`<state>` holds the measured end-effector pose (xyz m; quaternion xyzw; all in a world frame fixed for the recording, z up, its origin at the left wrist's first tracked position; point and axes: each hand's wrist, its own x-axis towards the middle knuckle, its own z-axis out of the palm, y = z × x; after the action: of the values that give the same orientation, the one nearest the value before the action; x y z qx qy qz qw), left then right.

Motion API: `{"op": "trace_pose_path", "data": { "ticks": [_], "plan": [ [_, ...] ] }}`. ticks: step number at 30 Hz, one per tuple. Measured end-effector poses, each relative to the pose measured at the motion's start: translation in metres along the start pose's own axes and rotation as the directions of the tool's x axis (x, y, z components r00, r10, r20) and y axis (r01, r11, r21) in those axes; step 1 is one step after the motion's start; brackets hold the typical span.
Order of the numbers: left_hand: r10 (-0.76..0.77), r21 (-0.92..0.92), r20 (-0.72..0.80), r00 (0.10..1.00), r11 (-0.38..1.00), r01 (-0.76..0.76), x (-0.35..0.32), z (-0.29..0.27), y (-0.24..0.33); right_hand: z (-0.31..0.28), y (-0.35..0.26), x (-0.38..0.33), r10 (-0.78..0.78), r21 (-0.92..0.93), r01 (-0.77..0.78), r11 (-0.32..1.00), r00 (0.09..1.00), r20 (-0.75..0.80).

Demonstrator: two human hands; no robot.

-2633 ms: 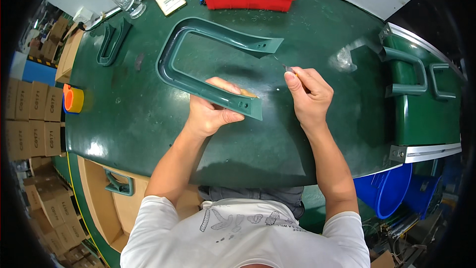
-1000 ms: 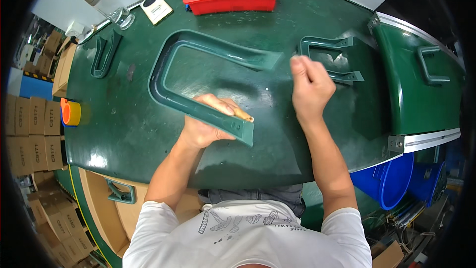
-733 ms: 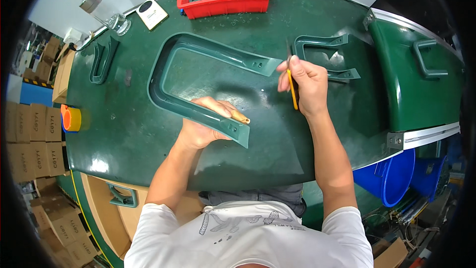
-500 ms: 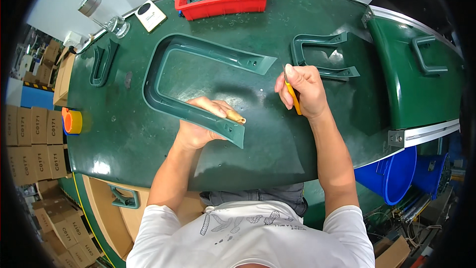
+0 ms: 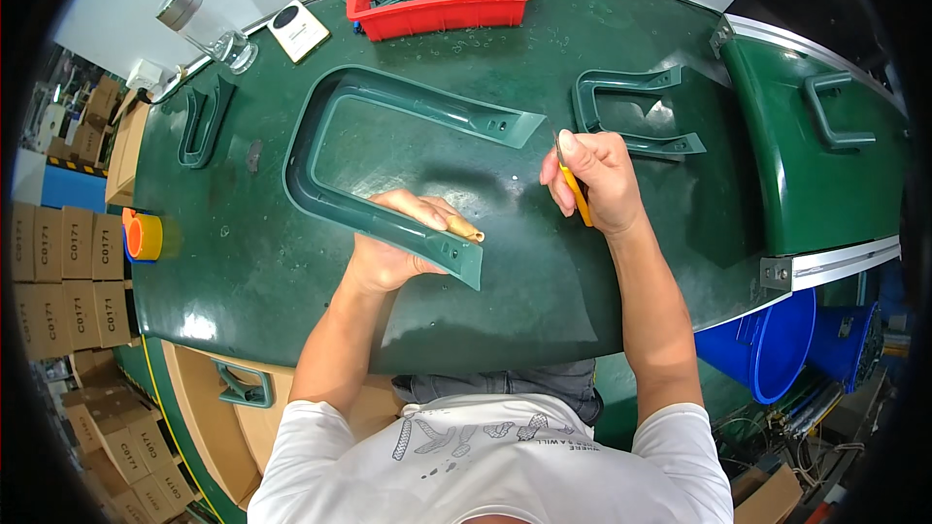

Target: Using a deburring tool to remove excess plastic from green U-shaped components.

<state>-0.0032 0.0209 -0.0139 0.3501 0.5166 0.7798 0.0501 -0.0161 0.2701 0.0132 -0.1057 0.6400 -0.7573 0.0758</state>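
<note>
- Head view: the fingers (image 5: 435, 216) of the left hand (image 5: 393, 247) lie flat and spread over the near arm of a big green U-shaped frame (image 5: 320, 189), pressing it to the table (image 5: 243, 272) rather than gripping it; this looks meant to keep the frame from sliding.
- The right hand (image 5: 597, 180) is curled shut around a small knife (image 5: 575, 192) with a yellow handle, its thin blade sticking up past the fingertips, held like a pen, likely for fine trimming.
- The knife hovers just beside the frame's far end, near its slanted tip, not clearly touching it.
- The frame lies flat in the middle of the table, open end toward the right hand, so both ends are within reach.
- A smaller green handle (image 5: 636, 112) lies just beyond the right hand; another (image 5: 206, 116) sits well apart at the left.
- Farther out: a red bin (image 5: 442, 12) of small green parts at the far edge, a clear bottle (image 5: 204, 29), a roll of orange tape (image 5: 144, 236) at the left rim, and a green lidded case (image 5: 825, 165) on the right.
</note>
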Motion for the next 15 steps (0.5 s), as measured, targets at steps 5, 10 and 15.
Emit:
{"op": "trace_pose_path", "data": {
  "ticks": [5,10,15],
  "plan": [
    [-0.029,-0.068,-0.010,1.000,0.997,0.028,-0.0003,0.0006,0.0009,-0.0001,-0.0004,0.0001,-0.015,-0.036,0.016,0.999,1.000,0.013],
    [-0.031,-0.088,-0.020,0.999,0.996,0.029,-0.0010,0.0004,0.0006,-0.0015,-0.0008,0.0001,-0.015,-0.048,0.016,0.999,1.000,0.018],
    [-0.019,-0.087,-0.023,1.000,0.996,0.017,-0.0007,0.0000,0.0001,-0.0007,-0.0004,0.0005,-0.018,-0.048,0.019,0.999,1.000,0.017]
  ]
}}
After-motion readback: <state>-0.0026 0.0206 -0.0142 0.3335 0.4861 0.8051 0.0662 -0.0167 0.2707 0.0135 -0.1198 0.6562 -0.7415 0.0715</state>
